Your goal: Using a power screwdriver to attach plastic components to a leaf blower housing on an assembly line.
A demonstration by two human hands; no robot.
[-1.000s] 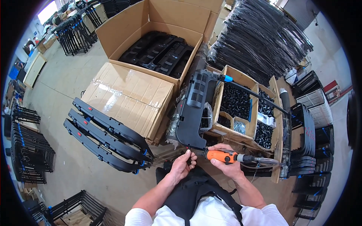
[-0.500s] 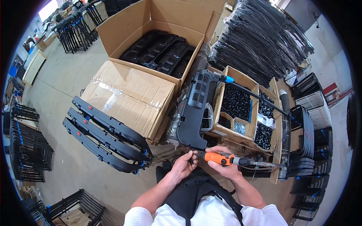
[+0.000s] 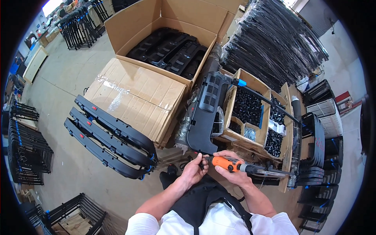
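My right hand (image 3: 236, 177) is wrapped round an orange and black power screwdriver (image 3: 223, 162), its nose toward the left. At that nose, my left hand (image 3: 192, 172) is closed with thumb and fingertips pinched together. Something dark and small shows by those fingertips, too little to name. Just beyond both hands is the lower end of a black plastic panel (image 3: 200, 131) with a vented raised section. It belongs to a black frame whose thin tube (image 3: 270, 102), with a blue sleeve near one end, passes over the parts bins. The tool's tip is partly hidden by my fingers.
A wooden parts box (image 3: 228, 109) with small black pieces and silver screws stands to the right. Left are a closed carton (image 3: 135, 94) and three stacked curved black panels (image 3: 113, 137). Behind sit an open carton (image 3: 192, 15) of black parts and bundled black tubes (image 3: 270, 43).
My left hand has shifted slightly, with its thumb raised closer to the panel's lower edge. The screwdriver stays in my right hand. The whole view has turned a little.
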